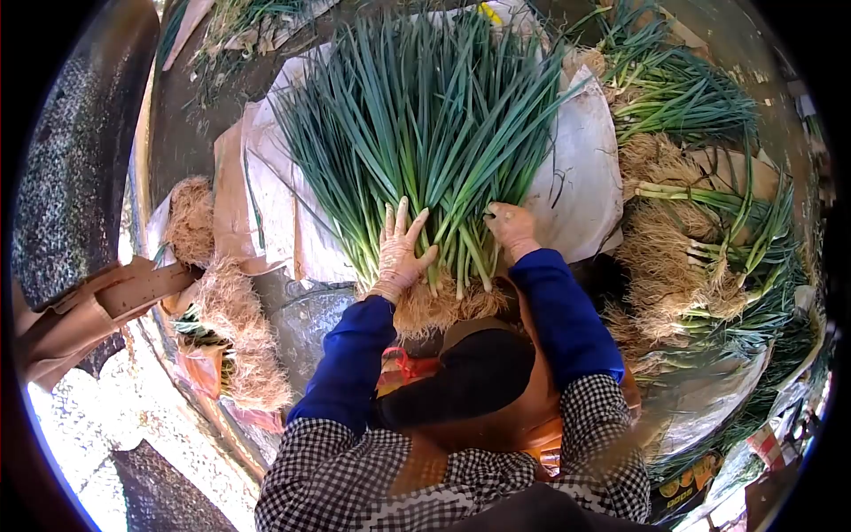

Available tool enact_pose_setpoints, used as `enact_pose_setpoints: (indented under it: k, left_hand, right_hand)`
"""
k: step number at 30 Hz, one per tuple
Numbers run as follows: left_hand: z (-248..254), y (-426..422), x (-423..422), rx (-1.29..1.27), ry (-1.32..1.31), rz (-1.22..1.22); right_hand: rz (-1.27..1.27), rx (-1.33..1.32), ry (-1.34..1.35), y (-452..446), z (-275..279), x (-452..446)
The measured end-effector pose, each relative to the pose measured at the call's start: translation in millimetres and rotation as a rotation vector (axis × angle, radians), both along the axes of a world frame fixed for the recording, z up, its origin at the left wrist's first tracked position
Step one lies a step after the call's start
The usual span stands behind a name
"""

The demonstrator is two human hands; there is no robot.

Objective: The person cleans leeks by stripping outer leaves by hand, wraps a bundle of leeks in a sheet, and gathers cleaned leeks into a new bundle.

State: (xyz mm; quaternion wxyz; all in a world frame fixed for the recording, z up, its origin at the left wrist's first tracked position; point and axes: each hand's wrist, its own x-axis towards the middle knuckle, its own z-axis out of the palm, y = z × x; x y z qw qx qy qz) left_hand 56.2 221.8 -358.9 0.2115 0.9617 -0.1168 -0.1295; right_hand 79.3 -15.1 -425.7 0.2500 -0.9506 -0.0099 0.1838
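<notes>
A large fanned heap of green onions (425, 133) lies in front of me, leaves pointing away and tangled roots (443, 312) toward my knees. My left hand (403, 253), in what looks like a thin pale glove, rests flat on the white stalks with its fingers spread. At the right side of the heap my right hand (512, 226) is closed, fingers curled against the stalks. What it grips, if anything, is hidden by the fingers. Under the heap is a pale sheet (581, 168).
More green onions with matted roots (665, 248) are piled on the right, and another leafy bunch (683, 97) lies at the upper right. Root bundles (239, 328) line the left side. A brown cardboard piece (235, 195) lies beside the sheet.
</notes>
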Motion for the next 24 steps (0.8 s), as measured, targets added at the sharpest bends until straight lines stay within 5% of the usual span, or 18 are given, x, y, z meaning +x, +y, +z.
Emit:
enact_pose_setpoints:
  k: [1, 4, 7, 10, 12, 13, 14, 17, 19, 21, 24]
  left_hand:
    - [-0.6, 1.1, -1.9, -0.012, 0.0, 0.003]
    - [-8.4, 3.2, -4.2, -0.018, -0.011, 0.017]
    - [-3.9, 1.8, -3.2, 0.004, -0.015, 0.009]
    - [-3.2, 1.2, -3.1, -0.001, -0.002, 0.011]
    - [-6.1, 3.0, -4.0, -0.015, -0.034, 0.01]
    - [-6.7, 2.4, -3.7, -0.024, -0.033, 0.013]
    - [-7.1, 1.4, -4.0, -0.017, -0.031, 0.014]
    - [-3.6, -2.8, -3.0, 0.028, -0.03, 0.009]
    - [-2.1, -1.0, -4.2, 0.016, -0.023, 0.005]
    - [-4.8, -0.2, -4.5, 0.018, -0.028, 0.001]
    - [-1.1, -2.3, -3.8, 0.039, -0.007, 0.006]
  right_hand:
    - [0.013, 0.0, 0.009, -4.0, 4.7, -1.2]
    - [-0.171, 0.563, 0.278, -27.2, 23.5, 5.1]
    - [-0.317, 0.789, 0.553, -57.5, 89.7, 5.3]
    - [-0.207, 0.888, 0.516, -85.4, 143.2, -25.5]
    - [-0.095, 0.963, 0.906, -112.7, 128.1, -57.9]
    - [0.104, 0.529, 1.069, -105.6, 132.6, -67.3]
    - [0.103, 0.518, 1.074, -104.5, 124.2, -75.5]
    - [0.523, -0.202, -0.024, -95.0, 51.7, -95.5]
    - [0.175, 0.023, -0.661, -55.1, 23.8, -64.2]
    - [0.157, -0.095, -0.21, -18.3, 29.5, -22.2]
    - [0.048, -0.186, -0.084, 7.9, -37.7, -2.3]
